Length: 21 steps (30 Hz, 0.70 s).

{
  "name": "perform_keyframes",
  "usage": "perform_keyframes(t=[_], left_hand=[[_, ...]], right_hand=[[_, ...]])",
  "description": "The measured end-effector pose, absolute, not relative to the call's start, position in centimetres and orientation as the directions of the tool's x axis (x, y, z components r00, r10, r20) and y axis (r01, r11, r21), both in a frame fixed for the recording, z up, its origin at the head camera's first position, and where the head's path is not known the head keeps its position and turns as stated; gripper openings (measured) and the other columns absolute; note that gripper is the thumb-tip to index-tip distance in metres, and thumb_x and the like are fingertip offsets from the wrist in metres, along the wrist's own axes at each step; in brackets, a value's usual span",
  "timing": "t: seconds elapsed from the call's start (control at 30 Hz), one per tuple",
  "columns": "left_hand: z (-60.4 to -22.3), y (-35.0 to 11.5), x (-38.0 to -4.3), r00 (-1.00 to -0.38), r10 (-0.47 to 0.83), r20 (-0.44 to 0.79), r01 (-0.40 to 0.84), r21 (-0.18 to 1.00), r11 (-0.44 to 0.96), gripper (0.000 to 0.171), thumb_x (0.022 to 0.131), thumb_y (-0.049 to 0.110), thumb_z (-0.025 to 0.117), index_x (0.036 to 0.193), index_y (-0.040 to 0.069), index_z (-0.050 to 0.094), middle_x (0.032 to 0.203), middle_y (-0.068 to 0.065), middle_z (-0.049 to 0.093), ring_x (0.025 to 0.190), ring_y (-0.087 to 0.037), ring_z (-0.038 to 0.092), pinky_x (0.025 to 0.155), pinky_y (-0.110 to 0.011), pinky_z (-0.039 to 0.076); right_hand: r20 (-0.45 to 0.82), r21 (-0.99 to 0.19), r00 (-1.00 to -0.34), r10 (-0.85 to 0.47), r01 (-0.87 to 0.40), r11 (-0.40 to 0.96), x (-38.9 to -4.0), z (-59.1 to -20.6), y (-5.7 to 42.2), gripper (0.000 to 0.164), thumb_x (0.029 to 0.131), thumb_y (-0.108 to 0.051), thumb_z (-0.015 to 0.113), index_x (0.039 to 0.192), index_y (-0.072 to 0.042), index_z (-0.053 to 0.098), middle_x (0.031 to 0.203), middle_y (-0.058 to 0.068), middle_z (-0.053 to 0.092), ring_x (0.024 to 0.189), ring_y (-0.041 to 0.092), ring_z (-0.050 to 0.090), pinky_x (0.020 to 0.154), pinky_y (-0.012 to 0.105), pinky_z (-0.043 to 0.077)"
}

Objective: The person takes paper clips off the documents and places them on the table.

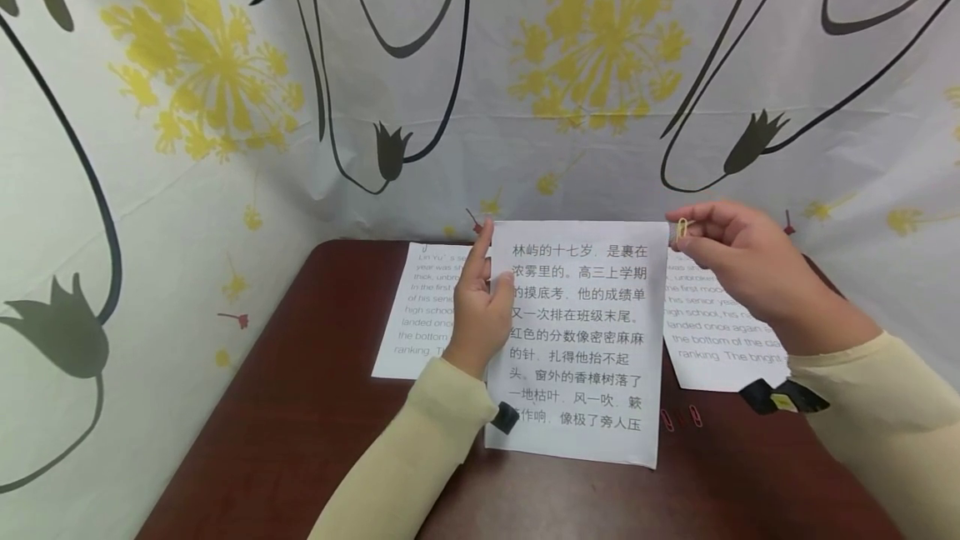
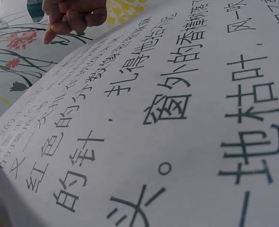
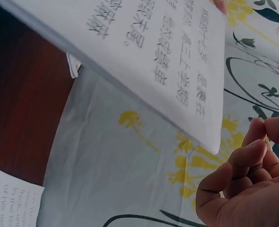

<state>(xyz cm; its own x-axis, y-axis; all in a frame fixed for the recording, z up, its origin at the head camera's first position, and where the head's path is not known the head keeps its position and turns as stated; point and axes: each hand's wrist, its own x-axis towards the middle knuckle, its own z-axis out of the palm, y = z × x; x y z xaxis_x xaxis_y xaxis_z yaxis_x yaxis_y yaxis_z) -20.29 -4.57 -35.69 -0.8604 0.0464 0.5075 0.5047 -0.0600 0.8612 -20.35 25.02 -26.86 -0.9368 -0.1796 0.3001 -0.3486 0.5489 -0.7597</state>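
Observation:
My left hand [image 1: 480,315] grips the left edge of an upright sheaf of paper [image 1: 577,340] printed with Chinese text, its thumb on the front. In the right wrist view the sheaf's edge [image 3: 106,68] looks thick, like several sheets together. A yellow paper clip [image 1: 682,229] is pinched between the thumb and fingertips of my right hand [image 1: 757,273], close to the sheaf's top right corner. A small gap separates that corner from the fingers in the right wrist view. The left hand's other fingers are mostly hidden behind the paper.
Sheets with English text lie on the dark red table [image 1: 300,407]: a left one [image 1: 412,315] with what looks like a clip at its top, and a right one [image 1: 720,332]. Two red paper clips [image 1: 696,416] lie near the right sheet. Behind hangs a flowered cloth [image 1: 465,90].

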Motion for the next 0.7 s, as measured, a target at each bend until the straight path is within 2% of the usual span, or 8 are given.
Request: perform_keyframes(t=[0.27,0.47,0.53,0.7], left_hand=[[-35.7,-4.5,-20.3,-0.865,0.049,0.5,0.498,0.866,-0.048,0.072,0.099,0.0,0.041,0.151,0.045,0.02,0.116,-0.008,0.066,0.061,-0.035,0.065,0.039,-0.025,0.041],[-35.7,-4.5,-20.3,-0.862,0.051,0.505,0.504,0.863,-0.039,0.072,0.099,-0.001,0.041,0.151,0.045,0.02,0.115,-0.008,0.067,0.06,-0.034,0.065,0.039,-0.025,0.04],[-35.7,-4.5,-20.3,-0.864,0.051,0.5,0.499,0.866,-0.038,0.072,0.099,0.0,0.041,0.151,0.045,0.02,0.115,-0.008,0.067,0.061,-0.033,0.066,0.039,-0.025,0.041],[-35.7,-4.6,-20.3,-0.862,0.054,0.504,0.501,0.863,-0.061,0.072,0.099,-0.001,0.041,0.151,0.044,0.02,0.116,-0.009,0.066,0.061,-0.036,0.065,0.038,-0.025,0.04]], right_hand=[[0.24,-0.758,-0.959,-0.147,-0.28,0.589,-19.2,-29.3,27.5,0.031,0.095,-0.019,0.062,0.125,-0.014,0.055,0.087,0.004,0.068,0.074,0.016,0.058,0.06,0.027,0.046],[0.231,-0.724,-0.964,-0.133,-0.262,0.639,-18.4,-31.2,29.3,0.027,0.097,-0.019,0.059,0.123,-0.014,0.057,0.072,0.007,0.059,0.071,0.019,0.051,0.056,0.031,0.041],[0.22,-0.715,-0.966,-0.137,-0.255,0.651,-18.2,-31.8,29.9,0.027,0.098,-0.019,0.057,0.124,-0.012,0.057,0.073,0.007,0.06,0.073,0.018,0.051,0.057,0.031,0.041],[0.187,-0.705,-0.969,-0.163,-0.248,0.665,-17.8,-33.1,31.6,0.028,0.099,-0.019,0.056,0.126,-0.011,0.056,0.086,0.002,0.069,0.077,0.014,0.055,0.06,0.027,0.046]])
